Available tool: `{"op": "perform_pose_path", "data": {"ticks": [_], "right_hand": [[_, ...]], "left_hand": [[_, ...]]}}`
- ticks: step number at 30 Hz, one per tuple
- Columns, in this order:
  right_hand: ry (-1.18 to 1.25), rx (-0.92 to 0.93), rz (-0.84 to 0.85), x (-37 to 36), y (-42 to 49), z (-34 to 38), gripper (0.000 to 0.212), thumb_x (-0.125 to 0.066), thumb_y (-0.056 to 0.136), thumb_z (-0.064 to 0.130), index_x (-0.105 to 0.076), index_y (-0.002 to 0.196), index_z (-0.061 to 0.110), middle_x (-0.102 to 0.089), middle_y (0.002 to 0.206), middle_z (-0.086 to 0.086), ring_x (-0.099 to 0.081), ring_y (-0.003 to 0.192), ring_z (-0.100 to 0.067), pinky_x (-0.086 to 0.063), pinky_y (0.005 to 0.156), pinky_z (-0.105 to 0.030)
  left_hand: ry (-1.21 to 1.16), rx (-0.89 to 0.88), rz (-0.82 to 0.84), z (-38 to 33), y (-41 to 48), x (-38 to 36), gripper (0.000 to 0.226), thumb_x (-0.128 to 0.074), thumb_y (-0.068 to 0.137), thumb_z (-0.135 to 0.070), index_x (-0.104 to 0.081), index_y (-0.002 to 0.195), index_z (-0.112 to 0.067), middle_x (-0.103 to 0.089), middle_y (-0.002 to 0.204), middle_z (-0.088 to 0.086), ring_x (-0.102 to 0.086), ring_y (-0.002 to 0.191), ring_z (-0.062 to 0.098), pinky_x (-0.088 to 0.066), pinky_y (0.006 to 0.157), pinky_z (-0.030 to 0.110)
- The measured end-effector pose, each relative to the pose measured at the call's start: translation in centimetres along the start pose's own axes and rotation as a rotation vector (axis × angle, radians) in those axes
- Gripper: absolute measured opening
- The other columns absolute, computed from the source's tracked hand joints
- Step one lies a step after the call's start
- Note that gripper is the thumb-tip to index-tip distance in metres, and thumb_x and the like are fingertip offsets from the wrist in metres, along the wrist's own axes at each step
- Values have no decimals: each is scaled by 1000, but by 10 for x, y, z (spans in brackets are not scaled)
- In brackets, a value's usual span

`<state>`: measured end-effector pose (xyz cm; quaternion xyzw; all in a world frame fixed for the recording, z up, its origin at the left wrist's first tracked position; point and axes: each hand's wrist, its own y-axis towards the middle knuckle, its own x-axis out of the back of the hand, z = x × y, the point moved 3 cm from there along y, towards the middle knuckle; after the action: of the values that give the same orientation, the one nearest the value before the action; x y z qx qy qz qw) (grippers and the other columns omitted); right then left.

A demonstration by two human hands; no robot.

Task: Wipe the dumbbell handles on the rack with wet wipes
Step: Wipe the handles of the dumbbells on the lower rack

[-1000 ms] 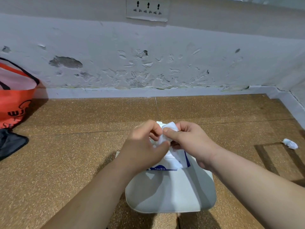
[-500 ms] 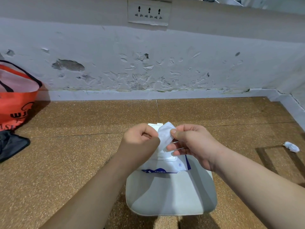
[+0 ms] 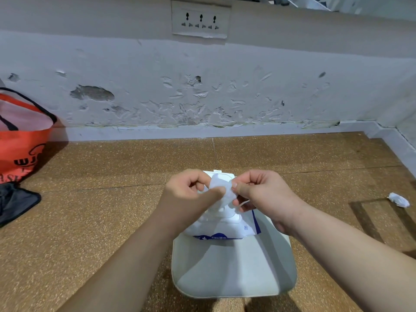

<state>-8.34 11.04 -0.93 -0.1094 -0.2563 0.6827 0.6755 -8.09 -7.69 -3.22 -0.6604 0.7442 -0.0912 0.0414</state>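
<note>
A white wet wipe (image 3: pixel 221 192) sticks up from a white and blue wet wipes pack (image 3: pixel 227 230) whose lid is flipped open. The pack lies on a pale stool seat (image 3: pixel 234 269) in front of me. My left hand (image 3: pixel 189 197) pinches the wipe's left side between thumb and finger. My right hand (image 3: pixel 263 194) pinches its right side. No dumbbell or rack is in view.
Brown speckled floor (image 3: pixel 112 221) runs to a peeling white wall (image 3: pixel 202 86) with a socket strip (image 3: pixel 201 20). An orange bag (image 3: pixel 20 134) and a dark cloth (image 3: pixel 15 201) sit at the left. A crumpled white wipe (image 3: pixel 398 199) lies on the floor at the right.
Both hands have lifted slightly and drawn a little apart, pulling the wipe further up out of the pack. The view has tilted up a bit.
</note>
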Motion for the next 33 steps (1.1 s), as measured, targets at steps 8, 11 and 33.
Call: {"op": "perform_pose_path", "data": {"ticks": [8,11,33], "right_hand": [[107,-112,-50,1,5,-4,11,-56,105,10,-65,99,8,-71,89,-15,-69,78,-27,-63,81,-47],[110,-114,-74,-3,4,-2,10,-56,105,11,-64,99,9,-70,86,-13,-69,75,-29,-63,80,-49],[130,-116,219,-8,-2,-4,18,-62,100,3,-76,110,5,-77,100,-14,-71,99,-28,-56,99,-41]], "left_hand": [[-118,-4,27,-1,1,4,31,-79,80,-6,-50,71,-13,-51,62,-1,-41,56,19,-39,53,29],[-133,17,-9,2,4,9,30,-83,78,-6,-56,90,-6,-50,73,9,-42,67,22,-42,60,34],[-212,-90,-111,-10,1,14,6,-65,100,-6,-70,102,-9,-62,75,13,-55,68,21,-49,66,33]]}}
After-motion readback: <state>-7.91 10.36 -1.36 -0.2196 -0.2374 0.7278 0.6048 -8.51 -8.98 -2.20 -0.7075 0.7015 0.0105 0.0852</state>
